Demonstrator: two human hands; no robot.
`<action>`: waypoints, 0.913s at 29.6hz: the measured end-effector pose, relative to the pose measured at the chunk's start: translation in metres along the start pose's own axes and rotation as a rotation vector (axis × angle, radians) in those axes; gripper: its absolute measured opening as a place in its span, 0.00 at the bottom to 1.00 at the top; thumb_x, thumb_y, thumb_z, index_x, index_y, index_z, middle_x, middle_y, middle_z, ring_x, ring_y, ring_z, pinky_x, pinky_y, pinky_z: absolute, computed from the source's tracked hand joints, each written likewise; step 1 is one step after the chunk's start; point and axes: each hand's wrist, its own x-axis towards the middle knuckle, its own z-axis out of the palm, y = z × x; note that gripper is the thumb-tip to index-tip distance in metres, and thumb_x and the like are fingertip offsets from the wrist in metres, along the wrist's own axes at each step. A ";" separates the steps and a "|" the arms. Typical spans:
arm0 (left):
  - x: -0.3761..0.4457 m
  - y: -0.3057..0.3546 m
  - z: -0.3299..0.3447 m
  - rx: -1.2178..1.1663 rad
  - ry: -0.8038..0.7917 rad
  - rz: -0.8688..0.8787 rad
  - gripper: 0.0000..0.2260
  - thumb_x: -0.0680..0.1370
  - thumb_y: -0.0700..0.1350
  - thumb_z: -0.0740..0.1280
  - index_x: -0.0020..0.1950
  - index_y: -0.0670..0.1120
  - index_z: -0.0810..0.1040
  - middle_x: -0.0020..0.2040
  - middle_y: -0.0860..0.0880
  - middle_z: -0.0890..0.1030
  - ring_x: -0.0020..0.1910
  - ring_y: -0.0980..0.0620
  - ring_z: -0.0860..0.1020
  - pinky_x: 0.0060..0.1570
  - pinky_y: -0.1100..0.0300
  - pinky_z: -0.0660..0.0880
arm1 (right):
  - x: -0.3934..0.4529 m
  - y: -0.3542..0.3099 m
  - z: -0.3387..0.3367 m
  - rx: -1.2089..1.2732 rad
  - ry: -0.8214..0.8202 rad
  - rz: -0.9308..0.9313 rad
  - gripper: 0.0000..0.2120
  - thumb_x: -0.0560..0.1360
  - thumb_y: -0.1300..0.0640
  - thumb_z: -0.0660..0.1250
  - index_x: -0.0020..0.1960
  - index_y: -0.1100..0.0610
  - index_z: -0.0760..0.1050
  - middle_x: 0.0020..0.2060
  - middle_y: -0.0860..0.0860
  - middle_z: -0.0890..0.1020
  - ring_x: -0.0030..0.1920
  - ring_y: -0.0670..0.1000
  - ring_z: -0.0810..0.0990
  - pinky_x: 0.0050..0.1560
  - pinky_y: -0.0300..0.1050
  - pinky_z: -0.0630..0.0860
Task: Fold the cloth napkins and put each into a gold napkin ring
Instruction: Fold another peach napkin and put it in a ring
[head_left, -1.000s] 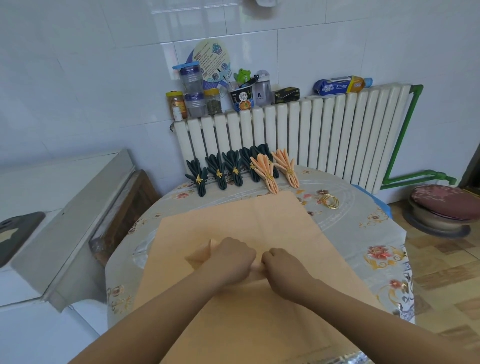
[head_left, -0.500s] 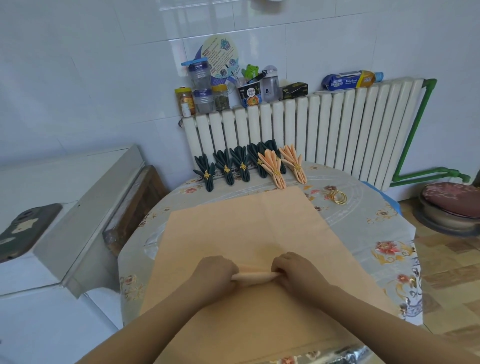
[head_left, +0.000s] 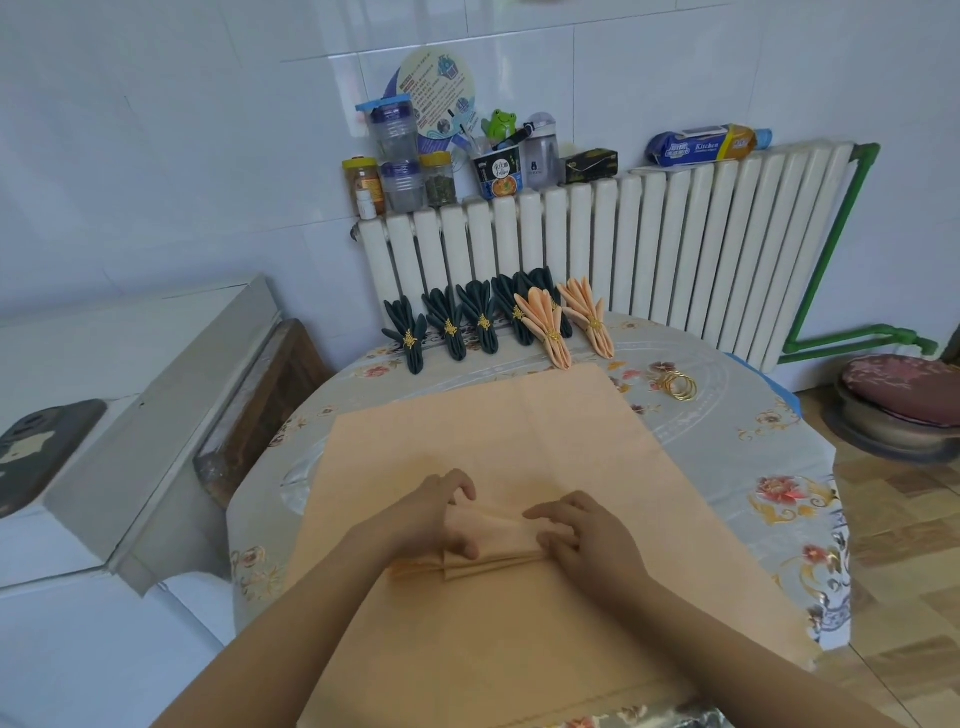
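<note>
A large peach cloth napkin (head_left: 519, 426) lies spread over the round table. Its middle is gathered into pleated folds (head_left: 493, 540). My left hand (head_left: 431, 514) pinches the left end of the pleats, thumb below and fingers above. My right hand (head_left: 582, 530) grips the right end of the same pleats. Along the far edge lie several dark green folded napkins (head_left: 449, 325) and two peach ones (head_left: 545, 325), each in a gold ring. Loose gold napkin rings (head_left: 678, 385) lie at the far right of the table.
The table (head_left: 779, 467) has a flowered plastic cover. A white radiator (head_left: 649, 260) behind it carries jars, cups and packets. A white appliance (head_left: 119, 395) and a wooden piece stand at the left. A cushioned stool (head_left: 904, 400) sits at the right on the tiled floor.
The pleated bundle between my hands has grown wider and thicker as more cloth was gathered. My hands moved slightly apart along it. The camera view shifted a little.
</note>
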 end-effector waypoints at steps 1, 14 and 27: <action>0.001 0.000 0.001 0.038 -0.002 0.035 0.27 0.69 0.49 0.75 0.62 0.56 0.66 0.60 0.50 0.66 0.58 0.50 0.68 0.55 0.58 0.67 | 0.001 0.002 0.002 0.006 0.013 -0.011 0.13 0.74 0.57 0.67 0.52 0.41 0.80 0.45 0.40 0.71 0.40 0.44 0.74 0.44 0.36 0.68; -0.010 -0.006 0.034 0.562 -0.055 0.366 0.36 0.75 0.69 0.38 0.78 0.52 0.42 0.79 0.52 0.44 0.77 0.58 0.43 0.71 0.62 0.35 | 0.011 0.016 0.004 -0.448 0.137 -0.595 0.17 0.69 0.44 0.60 0.47 0.48 0.83 0.37 0.44 0.79 0.44 0.48 0.68 0.43 0.40 0.62; 0.010 0.023 0.016 0.783 0.188 0.415 0.19 0.79 0.41 0.53 0.70 0.44 0.65 0.63 0.44 0.73 0.61 0.43 0.71 0.59 0.52 0.66 | 0.034 0.013 0.003 -0.620 0.162 -0.540 0.14 0.71 0.53 0.58 0.32 0.54 0.78 0.25 0.49 0.75 0.30 0.52 0.75 0.38 0.43 0.60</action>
